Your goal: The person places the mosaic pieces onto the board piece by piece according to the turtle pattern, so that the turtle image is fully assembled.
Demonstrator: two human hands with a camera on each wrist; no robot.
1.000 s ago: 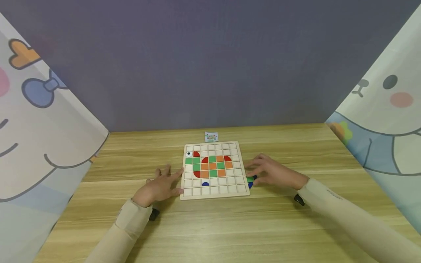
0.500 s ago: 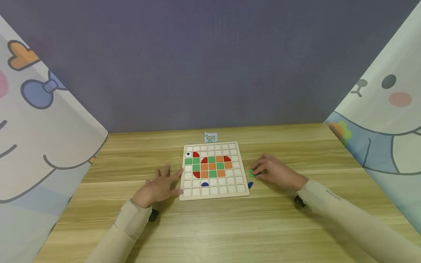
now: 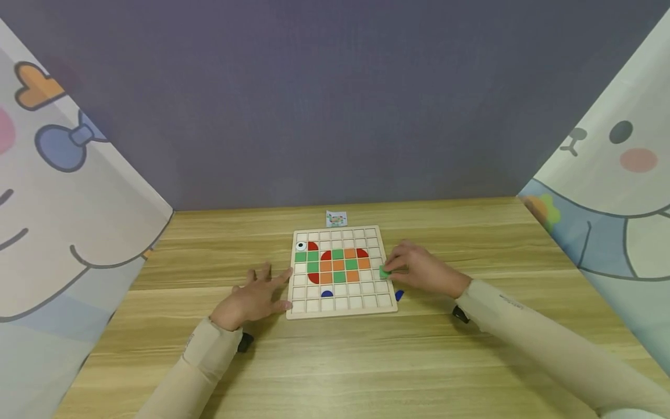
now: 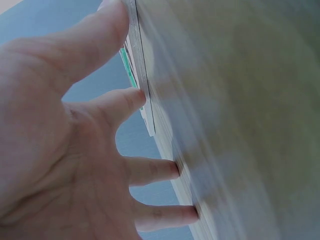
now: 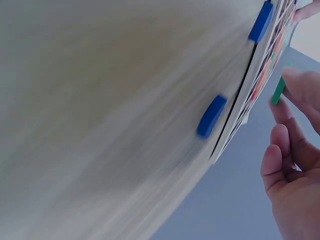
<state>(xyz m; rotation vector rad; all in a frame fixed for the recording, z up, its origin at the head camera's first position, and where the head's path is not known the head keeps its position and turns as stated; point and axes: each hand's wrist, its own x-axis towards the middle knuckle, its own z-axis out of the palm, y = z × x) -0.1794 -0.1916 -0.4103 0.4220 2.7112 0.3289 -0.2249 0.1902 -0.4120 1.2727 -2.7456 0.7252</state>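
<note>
My right hand (image 3: 426, 270) pinches a green square tile (image 3: 384, 272) between thumb and fingers, over the right edge of a wooden grid board (image 3: 361, 302). In the right wrist view the green tile (image 5: 279, 91) is held on edge, above the board's surface. My left hand (image 3: 253, 299) lies at the board's left side with fingers spread, thumb and index fingertip touching its edge. Green, orange and red tiles fill cells of the board, with a round eye tile (image 3: 300, 246) at upper left and a blue half-round piece (image 3: 327, 294) lower down.
A small picture card (image 3: 336, 219) lies behind the board. Beside the board's right edge is a blue piece (image 3: 399, 295); the right wrist view shows two blue pieces on the table there, one nearer (image 5: 211, 116). A grey wall panel (image 3: 335, 116) stands behind the table.
My right hand has picked up the green tile from the table right of the board and moved left to the board's edge with it. My left hand has stayed put.
</note>
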